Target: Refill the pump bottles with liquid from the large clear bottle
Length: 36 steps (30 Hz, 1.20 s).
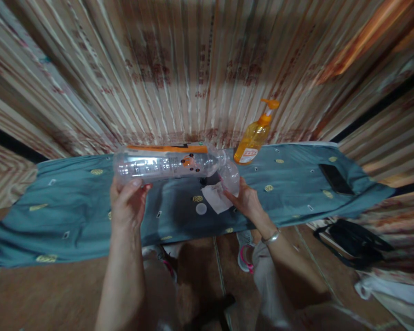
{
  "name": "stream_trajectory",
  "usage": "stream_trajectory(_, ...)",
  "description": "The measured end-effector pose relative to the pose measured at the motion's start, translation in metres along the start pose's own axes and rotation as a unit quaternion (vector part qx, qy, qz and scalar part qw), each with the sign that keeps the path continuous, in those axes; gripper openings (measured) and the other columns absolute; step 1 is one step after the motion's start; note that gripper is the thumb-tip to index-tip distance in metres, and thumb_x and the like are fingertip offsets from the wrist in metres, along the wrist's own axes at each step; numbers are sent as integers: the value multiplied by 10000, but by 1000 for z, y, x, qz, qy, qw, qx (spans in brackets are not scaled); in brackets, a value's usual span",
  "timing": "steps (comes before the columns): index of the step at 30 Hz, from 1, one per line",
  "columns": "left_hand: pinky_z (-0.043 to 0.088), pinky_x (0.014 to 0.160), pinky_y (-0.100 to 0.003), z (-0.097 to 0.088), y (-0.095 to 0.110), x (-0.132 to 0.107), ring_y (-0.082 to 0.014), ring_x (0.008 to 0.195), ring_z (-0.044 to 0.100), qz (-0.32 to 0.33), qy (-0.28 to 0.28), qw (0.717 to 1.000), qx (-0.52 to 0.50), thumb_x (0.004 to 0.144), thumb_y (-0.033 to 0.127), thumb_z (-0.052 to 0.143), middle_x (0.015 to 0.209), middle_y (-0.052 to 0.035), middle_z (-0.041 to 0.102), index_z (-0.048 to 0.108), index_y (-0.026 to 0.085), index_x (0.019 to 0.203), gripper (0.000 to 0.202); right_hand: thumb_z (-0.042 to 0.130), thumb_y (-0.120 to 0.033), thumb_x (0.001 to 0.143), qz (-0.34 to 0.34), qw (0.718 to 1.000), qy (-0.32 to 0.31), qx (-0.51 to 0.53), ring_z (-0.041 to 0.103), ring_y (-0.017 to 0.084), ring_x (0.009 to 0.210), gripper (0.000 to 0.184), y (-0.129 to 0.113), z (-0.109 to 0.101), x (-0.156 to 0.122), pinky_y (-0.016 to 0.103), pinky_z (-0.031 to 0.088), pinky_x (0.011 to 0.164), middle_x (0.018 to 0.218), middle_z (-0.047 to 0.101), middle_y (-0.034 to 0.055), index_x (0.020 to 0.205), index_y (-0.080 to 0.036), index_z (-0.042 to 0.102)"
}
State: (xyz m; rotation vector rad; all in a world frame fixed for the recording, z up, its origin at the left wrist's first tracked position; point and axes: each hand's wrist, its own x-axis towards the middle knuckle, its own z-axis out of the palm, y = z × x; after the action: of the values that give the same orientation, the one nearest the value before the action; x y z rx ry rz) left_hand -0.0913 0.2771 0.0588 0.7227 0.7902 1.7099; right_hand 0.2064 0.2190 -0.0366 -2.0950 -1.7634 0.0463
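My left hand (127,202) is wrapped round the base end of a large clear plastic bottle (165,165), held on its side above the blue-green cloth (89,207). The bottle's neck points right toward a small clear plastic cup (229,177), gripped by my right hand (245,200). The bottle mouth sits at the cup's rim. Beneath them, a folded white paper (216,197) and a small white round cap (201,208) lie on the cloth.
An orange pump bottle (255,135) stands at the back of the cloth, right of centre. A dark phone (335,178) lies at the right end. An orange-edged flat object (165,149) lies behind the bottle. A black bag (355,241) is on the floor at the right.
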Motion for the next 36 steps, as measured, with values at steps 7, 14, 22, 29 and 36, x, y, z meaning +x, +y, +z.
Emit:
stream_trajectory(7,499,503,-205,2,1,-1,-129,636,626,4,-8,1000,-2,418,158,902,749,22,688,738,216,955,564,670,-426,890,11,1000,-6,3,758,307,921,645,0,0,0,326,543,746,1019,768,209,1367,-44,463)
stream_trajectory(14,512,493,-207,4,2,-2,-132,623,621,-5,8,1000,6,379,161,910,718,25,682,743,202,891,541,659,-450,882,8,1000,3,13,758,312,909,648,2,2,0,332,543,739,990,771,204,1356,-50,472)
stream_trajectory(22,508,499,-204,5,3,-2,-128,624,624,-1,1,1000,1,391,141,899,736,29,692,741,220,924,561,648,-435,895,3,1000,1,16,757,305,908,626,1,1,0,330,545,736,997,769,208,1357,-50,472)
stream_trajectory(29,504,501,-206,3,2,-1,-131,630,621,-3,0,1000,7,393,163,911,750,25,695,746,227,941,576,647,-434,895,7,1000,-8,9,755,298,907,643,0,-1,0,320,534,738,994,764,211,1365,-37,458)
stream_trajectory(36,508,519,-206,1,1,-1,-128,644,625,3,-13,1000,5,423,162,914,744,32,686,743,244,1011,618,652,-432,894,11,1000,-9,4,756,299,913,621,-1,-1,0,322,538,746,1013,765,215,1347,-48,473)
